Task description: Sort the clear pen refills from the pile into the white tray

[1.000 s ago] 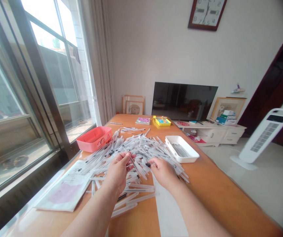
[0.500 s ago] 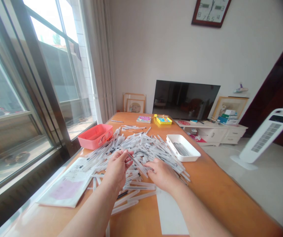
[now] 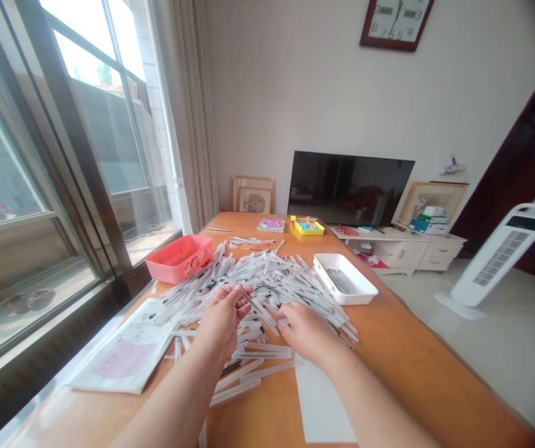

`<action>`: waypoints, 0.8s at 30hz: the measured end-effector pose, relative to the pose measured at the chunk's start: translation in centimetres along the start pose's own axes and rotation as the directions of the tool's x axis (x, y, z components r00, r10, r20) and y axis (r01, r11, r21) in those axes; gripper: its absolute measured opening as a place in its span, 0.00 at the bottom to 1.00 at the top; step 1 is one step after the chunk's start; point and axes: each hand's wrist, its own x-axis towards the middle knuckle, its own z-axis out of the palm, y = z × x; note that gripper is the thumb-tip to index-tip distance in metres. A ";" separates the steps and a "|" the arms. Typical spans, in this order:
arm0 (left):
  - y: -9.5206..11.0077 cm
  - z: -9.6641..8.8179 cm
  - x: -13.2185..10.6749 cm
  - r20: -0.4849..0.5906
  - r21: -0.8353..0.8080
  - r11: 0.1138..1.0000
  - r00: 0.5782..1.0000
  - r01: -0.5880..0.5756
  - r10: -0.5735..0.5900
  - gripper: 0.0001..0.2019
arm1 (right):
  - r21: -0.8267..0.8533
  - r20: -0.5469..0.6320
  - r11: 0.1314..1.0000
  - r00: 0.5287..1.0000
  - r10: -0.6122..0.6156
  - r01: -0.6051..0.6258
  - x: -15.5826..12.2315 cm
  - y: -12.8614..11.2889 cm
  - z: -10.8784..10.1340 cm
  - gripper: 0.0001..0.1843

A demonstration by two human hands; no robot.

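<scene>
My left hand is closed in a pinch on a slim translucent pen, which slants down to the right from the fingertips. Close to that pen's lower end is my right hand, its fingers curled together; what is between them, if anything, is too small to make out. Beneath and beyond both hands spreads a large heap of clear and whitish pens, some with black ends. Several more clear barrels and a black piece lie nearer, beside my left forearm.
A red basket stands left of the heap and a white tray with grey sticks stands right. A printed plastic packet and a white sheet lie nearer. At the far end are a booklet and a yellow box.
My right hand's fingers have drawn back slightly to the right and curled in. My left hand keeps its pinch on the pen. The view has shifted very slightly.
</scene>
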 end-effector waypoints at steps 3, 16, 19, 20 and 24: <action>0.1 0.0 0.0 -0.002 0.005 1.000 1.000 0.004 -0.004 0.12 | -0.012 -0.014 0.999 0.999 0.032 -0.032 -0.1 0.0 -0.5 0.08; -0.3 0.7 -1.3 0.173 0.073 0.983 0.968 0.171 -0.181 0.08 | 0.868 0.069 0.464 0.970 0.234 -0.174 -0.6 -1.1 -1.9 0.20; -0.3 1.0 -1.7 0.221 0.101 0.975 0.951 0.200 -0.218 0.08 | 0.885 0.083 0.434 0.975 0.205 -0.166 -0.7 -1.6 -2.1 0.21; -0.2 1.1 -1.9 0.242 0.106 0.973 0.944 0.204 -0.224 0.08 | 0.890 0.093 0.423 0.978 0.189 -0.167 -0.7 -1.7 -2.1 0.21; -0.2 1.4 -2.2 0.297 0.120 0.974 0.929 0.193 -0.221 0.09 | 0.912 0.119 0.382 0.987 0.105 -0.151 -0.6 -1.8 -1.6 0.20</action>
